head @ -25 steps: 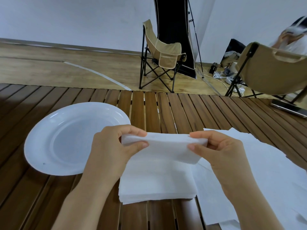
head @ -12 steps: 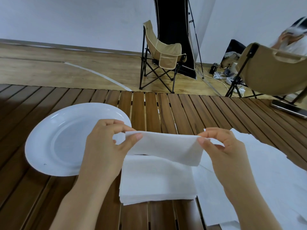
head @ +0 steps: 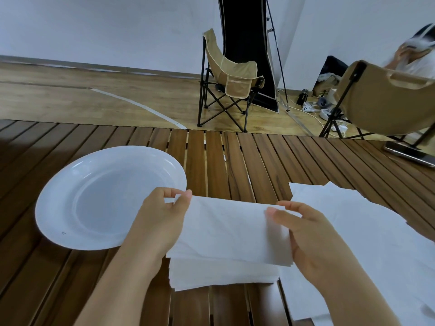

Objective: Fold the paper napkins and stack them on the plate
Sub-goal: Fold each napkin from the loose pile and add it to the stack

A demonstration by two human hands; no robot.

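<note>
Two corners pinched: my left hand (head: 162, 222) and right hand (head: 306, 234) must align the napkin (head: 230, 229) edges squarely right of the plate (head: 56, 194)

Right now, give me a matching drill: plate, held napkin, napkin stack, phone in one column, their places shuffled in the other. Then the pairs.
Things:
1. plate
2. held napkin
3. napkin stack
4. phone

Places:
A. far right edge of the table
B. on the table, under the held napkin
C. pinched between left hand and right hand
D. left on the table, nothing on it

Pairs: 1-D, 2-C, 3-B, 4-A
</note>
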